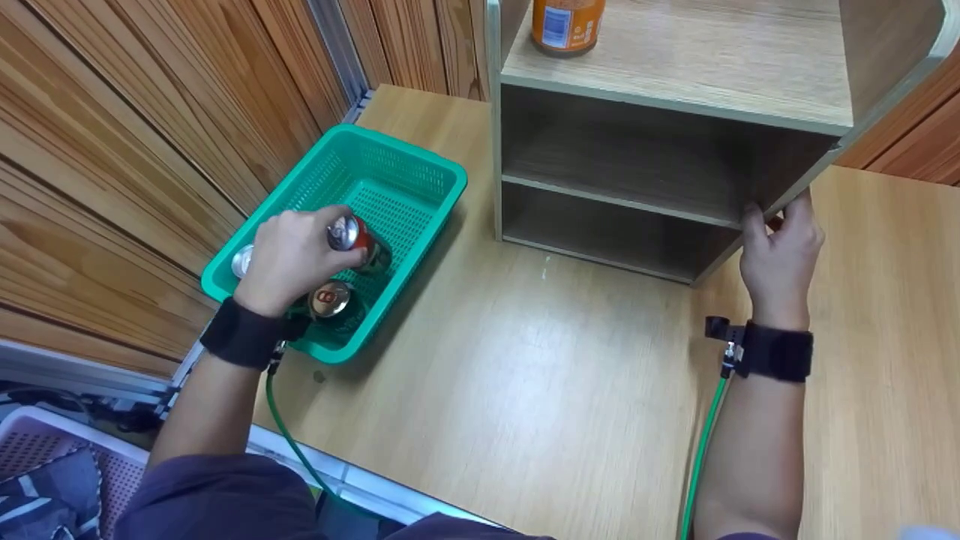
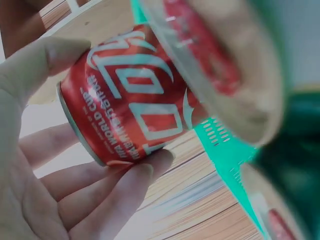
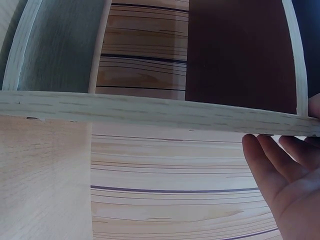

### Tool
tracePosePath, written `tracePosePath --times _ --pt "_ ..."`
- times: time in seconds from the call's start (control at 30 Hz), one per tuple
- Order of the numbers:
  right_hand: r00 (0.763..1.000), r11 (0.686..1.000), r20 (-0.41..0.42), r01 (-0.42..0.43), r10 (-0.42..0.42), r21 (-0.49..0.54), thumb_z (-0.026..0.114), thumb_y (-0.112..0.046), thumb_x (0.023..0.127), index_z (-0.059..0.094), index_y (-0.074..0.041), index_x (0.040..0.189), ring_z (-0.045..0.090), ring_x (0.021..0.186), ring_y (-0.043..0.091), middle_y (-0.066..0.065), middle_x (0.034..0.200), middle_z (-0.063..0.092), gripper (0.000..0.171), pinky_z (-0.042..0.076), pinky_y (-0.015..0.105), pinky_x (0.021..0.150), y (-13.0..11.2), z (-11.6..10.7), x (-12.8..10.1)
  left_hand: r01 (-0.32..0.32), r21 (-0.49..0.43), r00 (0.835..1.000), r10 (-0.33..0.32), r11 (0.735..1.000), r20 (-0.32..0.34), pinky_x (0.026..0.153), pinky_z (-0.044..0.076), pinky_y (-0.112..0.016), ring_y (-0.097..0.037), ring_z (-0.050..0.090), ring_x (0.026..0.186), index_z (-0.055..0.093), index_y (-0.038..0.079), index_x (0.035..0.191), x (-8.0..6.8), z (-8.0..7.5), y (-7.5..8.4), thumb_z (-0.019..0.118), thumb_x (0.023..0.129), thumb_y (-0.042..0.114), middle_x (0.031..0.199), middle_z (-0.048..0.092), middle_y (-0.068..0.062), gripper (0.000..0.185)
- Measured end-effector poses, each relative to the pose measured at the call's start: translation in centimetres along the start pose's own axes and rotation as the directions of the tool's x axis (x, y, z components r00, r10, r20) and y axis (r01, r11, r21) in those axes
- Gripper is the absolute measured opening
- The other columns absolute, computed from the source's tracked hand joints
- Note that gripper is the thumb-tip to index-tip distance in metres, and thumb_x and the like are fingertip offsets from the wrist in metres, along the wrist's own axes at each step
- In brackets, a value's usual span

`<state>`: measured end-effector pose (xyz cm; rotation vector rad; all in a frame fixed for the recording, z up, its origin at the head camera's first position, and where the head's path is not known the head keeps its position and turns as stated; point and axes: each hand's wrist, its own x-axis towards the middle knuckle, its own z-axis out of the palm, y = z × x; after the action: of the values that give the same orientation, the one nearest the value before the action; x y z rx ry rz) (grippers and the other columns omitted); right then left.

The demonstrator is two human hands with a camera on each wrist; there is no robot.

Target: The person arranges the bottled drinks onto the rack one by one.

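My left hand is over a green plastic basket and grips a red soda can round its side, thumb on one side and fingers on the other. Below that hand in the basket stands a can with a gold top. Another can's silver top shows partly behind the hand. My right hand holds the front edge of the wooden shelf unit's side panel, thumb on the inside and fingers on the outside.
An orange can stands on the shelf unit's upper board. Wood-patterned walls close off the left and back. A pink basket with cloth sits at lower left. Green cables run from both wrists.
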<state>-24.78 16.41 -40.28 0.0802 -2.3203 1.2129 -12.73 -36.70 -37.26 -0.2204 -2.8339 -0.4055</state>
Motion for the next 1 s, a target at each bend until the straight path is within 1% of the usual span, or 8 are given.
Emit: tracePosePath --times 0.1,0.23,0.4,0.53,0.77,0.87,1.0 --pt "1.000 1.000 -0.004 0.000 0.000 0.009 0.051 -0.017 0.086 0.050 -0.024 0.121 0.048 0.107 0.006 -0.005 0.118 0.054 0.036 0.043 0.033 0.088 0.0 0.1 -0.1 0.002 0.015 0.999 -0.001 1.000 -0.050 0.053 0.048 -0.033 -0.015 0.056 0.064 0.061 0.014 0.112 0.2 -0.6 0.1 0.064 0.073 0.049 0.084 0.064 -0.002 0.053" --pt "1.000 1.000 0.005 -0.001 0.000 0.014 0.051 -0.017 0.087 0.049 -0.025 0.122 0.047 0.108 0.006 -0.005 0.120 0.053 0.037 0.043 0.033 0.089 -0.1 0.2 0.0 0.008 0.033 0.996 -0.005 0.999 -0.093 0.052 0.047 -0.035 -0.017 0.057 0.064 0.060 0.013 0.114 0.4 -1.6 0.3 0.064 0.073 0.050 0.085 0.065 -0.004 0.055" --pt "1.000 1.000 0.005 0.014 -0.014 0.012 0.051 -0.016 0.087 0.049 -0.025 0.122 0.047 0.108 0.006 -0.005 0.119 0.053 0.036 0.043 0.033 0.088 -0.2 0.3 0.1 -0.008 0.041 0.992 0.013 0.999 -0.129 0.051 0.047 -0.035 -0.018 0.058 0.063 0.060 0.012 0.115 0.5 -2.9 1.7 0.064 0.072 0.049 0.088 0.065 -0.005 0.057" --pt "1.000 1.000 0.008 0.002 -0.003 0.015 0.050 -0.016 0.087 0.049 -0.025 0.122 0.047 0.109 0.006 -0.005 0.120 0.053 0.036 0.042 0.034 0.089 -0.2 0.4 0.0 -0.034 0.018 0.990 0.036 0.999 -0.139 0.054 0.049 -0.034 -0.017 0.059 0.067 0.060 0.012 0.115 0.5 -3.6 3.1 0.064 0.072 0.050 0.093 0.065 -0.004 0.058" --pt "1.000 1.000 0.003 0.003 -0.003 0.008 0.051 -0.016 0.086 0.050 -0.024 0.121 0.048 0.107 0.005 -0.005 0.117 0.054 0.035 0.044 0.033 0.087 -0.2 0.4 0.0 -0.088 -0.031 0.981 0.081 0.996 -0.176 0.057 0.049 -0.033 -0.017 0.060 0.076 0.060 0.013 0.117 0.5 -4.4 5.1 0.064 0.072 0.050 0.100 0.065 -0.004 0.058" --pt "1.000 1.000 0.002 0.003 -0.003 0.009 0.051 -0.016 0.086 0.050 -0.024 0.121 0.048 0.107 0.005 -0.005 0.118 0.054 0.035 0.044 0.033 0.087 -0.3 0.5 0.0 -0.120 -0.068 0.979 0.107 0.991 -0.173 0.060 0.050 -0.033 -0.016 0.061 0.079 0.060 0.014 0.117 0.6 -4.7 5.9 0.066 0.072 0.049 0.101 0.064 -0.003 0.057" --pt "1.000 1.000 -0.013 0.005 -0.005 0.003 0.052 -0.016 0.086 0.052 -0.022 0.118 0.049 0.104 0.005 -0.006 0.115 0.056 0.033 0.045 0.033 0.086 -0.4 0.6 0.0 -0.170 -0.095 0.976 0.154 0.981 -0.156 0.062 0.051 -0.032 -0.015 0.060 0.078 0.060 0.015 0.116 0.9 -4.8 7.0 0.067 0.072 0.047 0.099 0.065 -0.002 0.055"
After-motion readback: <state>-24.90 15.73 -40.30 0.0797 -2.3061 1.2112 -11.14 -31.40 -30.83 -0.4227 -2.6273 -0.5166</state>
